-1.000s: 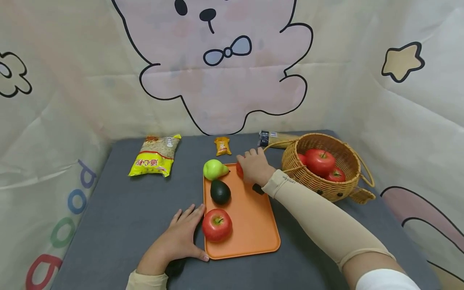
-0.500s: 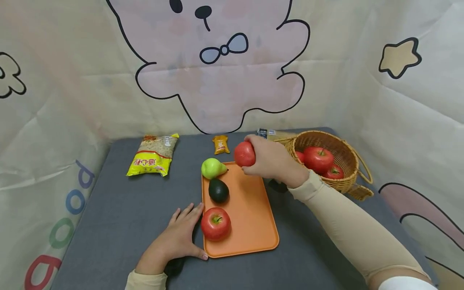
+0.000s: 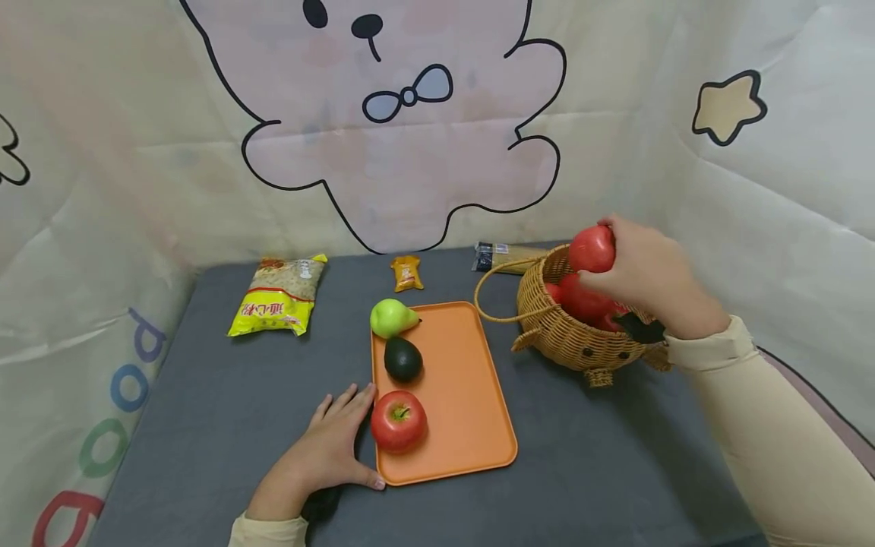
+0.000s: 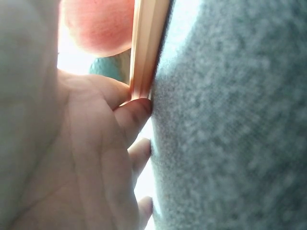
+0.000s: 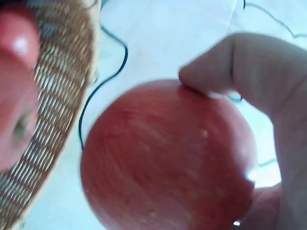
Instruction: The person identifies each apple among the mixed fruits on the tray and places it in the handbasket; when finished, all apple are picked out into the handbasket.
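My right hand grips a red apple above the wicker basket; thumb and fingers curl round its side in the right wrist view. More red fruits lie inside the basket, partly hidden by the hand. On the table, my left hand spreads its fingers along the left edge of the orange tray, thumb at the near corner. The left wrist view has those fingertips against the tray's side. Down the tray's left side sit a green pear, a dark avocado and a large red apple.
A yellow bag of macaroni lies at the back left. Behind the tray is a small orange packet. A long clear pack lies behind the basket, whose looped handle sticks out toward the tray. Printed cloth walls surround the table.
The right hand has lifted the apple from the tray's far right corner and carried it right, over the basket. The basket has turned a little. The left hand keeps its place at the tray.
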Demonstrator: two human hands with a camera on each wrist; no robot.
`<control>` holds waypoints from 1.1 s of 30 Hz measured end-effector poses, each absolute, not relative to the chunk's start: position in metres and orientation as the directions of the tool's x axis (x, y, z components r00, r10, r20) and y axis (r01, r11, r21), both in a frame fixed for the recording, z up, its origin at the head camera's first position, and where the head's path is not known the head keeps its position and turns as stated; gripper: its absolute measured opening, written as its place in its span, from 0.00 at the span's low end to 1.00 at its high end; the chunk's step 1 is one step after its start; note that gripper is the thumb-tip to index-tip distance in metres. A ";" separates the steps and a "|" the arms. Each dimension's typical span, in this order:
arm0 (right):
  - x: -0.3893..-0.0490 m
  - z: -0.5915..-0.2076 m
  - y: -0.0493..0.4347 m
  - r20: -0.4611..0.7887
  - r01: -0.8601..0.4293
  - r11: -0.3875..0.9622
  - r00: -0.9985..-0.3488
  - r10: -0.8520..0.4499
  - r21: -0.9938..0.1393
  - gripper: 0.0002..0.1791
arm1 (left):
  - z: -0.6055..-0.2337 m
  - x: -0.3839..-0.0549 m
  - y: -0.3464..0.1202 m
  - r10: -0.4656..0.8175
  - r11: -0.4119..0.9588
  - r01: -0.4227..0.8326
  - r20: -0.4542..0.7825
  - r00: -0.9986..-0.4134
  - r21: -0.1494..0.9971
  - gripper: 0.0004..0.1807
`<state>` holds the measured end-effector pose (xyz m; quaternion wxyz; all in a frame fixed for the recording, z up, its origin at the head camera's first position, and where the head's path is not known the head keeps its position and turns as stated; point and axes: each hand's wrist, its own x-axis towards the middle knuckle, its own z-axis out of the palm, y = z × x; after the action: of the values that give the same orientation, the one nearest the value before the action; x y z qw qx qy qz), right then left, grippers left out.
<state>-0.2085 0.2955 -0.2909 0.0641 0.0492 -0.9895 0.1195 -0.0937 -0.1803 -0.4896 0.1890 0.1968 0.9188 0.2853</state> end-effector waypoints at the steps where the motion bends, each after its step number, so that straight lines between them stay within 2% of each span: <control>1: -0.206 -0.292 0.303 0.136 -0.113 0.969 -0.987 -0.084 -0.221 0.41 | -0.489 -0.094 -0.180 0.469 0.759 0.252 -0.236 -0.851 0.600 0.80; 7: -0.189 -0.293 0.332 0.067 -0.103 0.978 -0.993 -0.093 -0.179 0.33 | -0.491 -0.094 -0.181 0.468 0.755 0.244 -0.239 -0.851 0.609 0.81; 12: -0.181 -0.294 0.334 -0.098 -0.125 0.984 -0.986 -0.138 -0.126 0.38 | -0.492 -0.093 -0.183 0.467 0.752 0.234 -0.247 -0.849 0.616 0.81; 15: -0.182 -0.297 0.332 -0.167 -0.161 0.971 -0.967 -0.191 -0.179 0.39 | -0.492 -0.093 -0.183 0.465 0.751 0.228 -0.251 -0.849 0.620 0.81; 19: -0.186 -0.305 0.328 -0.211 -0.160 0.938 -0.950 -0.231 -0.307 0.37 | -0.492 -0.093 -0.182 0.465 0.752 0.225 -0.257 -0.847 0.620 0.81; 22: -0.188 -0.311 0.327 -0.211 -0.151 0.929 -0.950 -0.232 -0.338 0.37 | -0.493 -0.093 -0.182 0.465 0.755 0.227 -0.259 -0.846 0.615 0.82; 29: -0.187 -0.315 0.326 -0.090 -0.234 0.923 -0.958 -0.273 -0.306 0.35 | -0.494 -0.094 -0.182 0.465 0.757 0.232 -0.253 -0.849 0.611 0.82; 33: -0.184 -0.316 0.332 -0.056 -0.226 0.916 -0.965 -0.258 -0.331 0.37 | -0.494 -0.094 -0.182 0.463 0.757 0.230 -0.253 -0.850 0.612 0.82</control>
<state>-0.1844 0.3321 -0.3158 -0.0493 0.1237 -0.9776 0.1629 -0.0941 -0.1815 -0.4936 0.1986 0.1891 0.9160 0.2929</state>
